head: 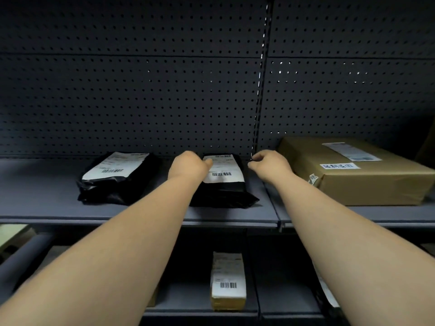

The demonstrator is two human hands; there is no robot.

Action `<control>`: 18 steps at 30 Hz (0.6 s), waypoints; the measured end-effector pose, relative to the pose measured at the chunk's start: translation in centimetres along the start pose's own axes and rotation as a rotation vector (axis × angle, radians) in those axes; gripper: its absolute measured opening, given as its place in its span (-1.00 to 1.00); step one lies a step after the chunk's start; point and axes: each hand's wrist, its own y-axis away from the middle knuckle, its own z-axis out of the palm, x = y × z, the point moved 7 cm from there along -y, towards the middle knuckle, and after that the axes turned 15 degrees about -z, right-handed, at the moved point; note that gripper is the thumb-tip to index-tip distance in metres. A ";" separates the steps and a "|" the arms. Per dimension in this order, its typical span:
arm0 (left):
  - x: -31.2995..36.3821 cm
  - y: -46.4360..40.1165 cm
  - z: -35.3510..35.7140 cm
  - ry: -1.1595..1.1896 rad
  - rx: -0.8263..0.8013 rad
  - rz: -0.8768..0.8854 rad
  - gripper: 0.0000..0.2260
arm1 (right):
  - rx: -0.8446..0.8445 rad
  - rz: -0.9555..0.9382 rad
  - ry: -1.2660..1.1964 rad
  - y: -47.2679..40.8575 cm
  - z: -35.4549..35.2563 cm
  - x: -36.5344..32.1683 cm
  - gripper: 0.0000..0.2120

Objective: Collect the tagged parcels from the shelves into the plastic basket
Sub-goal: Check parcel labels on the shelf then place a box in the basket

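**Both hands reach for the middle parcel on the upper shelf**

Two bare forearms stretch forward over the front edge of the upper shelf [58, 184], a grey metal board backed by a dark pegboard panel [141, 90]. The left hand [188, 167] rests on the left edge of the black poly-bag parcel [223, 184] lying in the middle of the shelf, its thumb on the white barcode label [222, 168]; the fingers are curled, but whether they actually grip the bag cannot be told from this angle. The right hand [270, 164] hovers just beside the parcel's right edge with fingers loosely curled, holding nothing and apparently not touching the bag.

A second black poly-bag parcel [117, 180], also with a white label, lies to the left on the same shelf, apart from the first. To the right, past the slotted upright [261, 90], sits a brown cardboard box [357, 180] bearing a shipping label and a small white sticker.

On the lower shelf [200, 307], between the forearms, lies a small yellowish parcel [227, 281] with a barcode label facing up.
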 end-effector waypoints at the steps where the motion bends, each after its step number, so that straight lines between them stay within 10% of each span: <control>1: -0.3 -0.1 0.2 0.089 -0.032 -0.043 -0.69 | -0.006 0.047 -0.086 -0.1 0.5 0.4 -0.67; 6: -1.9 -0.8 2.2 0.456 -0.184 -0.262 -0.67 | -0.005 0.363 -0.591 0.0 3.4 2.1 -0.64; 18: -2.9 -2.1 3.9 0.591 -0.308 -0.386 -0.67 | -0.089 0.551 -0.896 -0.1 6.9 2.1 -0.89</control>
